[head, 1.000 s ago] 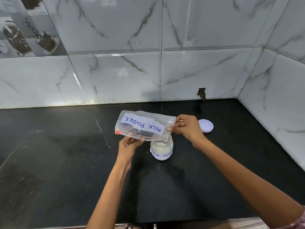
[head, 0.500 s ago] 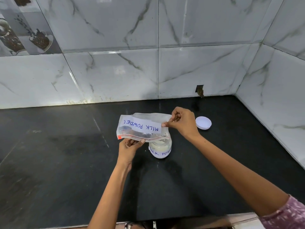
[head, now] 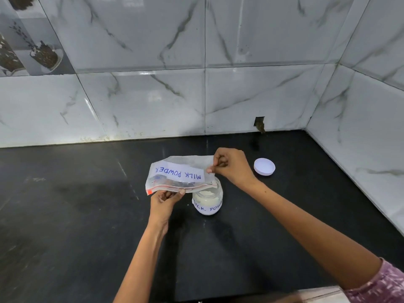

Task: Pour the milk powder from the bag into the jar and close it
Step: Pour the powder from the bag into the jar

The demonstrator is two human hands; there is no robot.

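Note:
A clear zip bag (head: pixel 175 174) with a white label reading "MILK POWDER" is held upside down over an open glass jar (head: pixel 208 200). The bag's red zip edge points down, and its right end rests at the jar's mouth. My left hand (head: pixel 165 201) pinches the zip edge from below. My right hand (head: pixel 231 167) pinches the bag's upper right corner. White powder fills much of the jar, which carries its own "MILK POW…" label. The bag looks nearly flat. The jar's white lid (head: pixel 264 166) lies on the counter to the right of my right hand.
Everything sits on a black stone counter (head: pixel 76 215). Marble-patterned wall tiles (head: pixel 153 101) close it off at the back and on the right, meeting in a corner. A small hole (head: pixel 259 123) is in the back wall above the counter.
My right hand has lifted the bag's right corner a little higher and tilted the bag steeper over the jar. The left hand keeps its grip on the zip edge.

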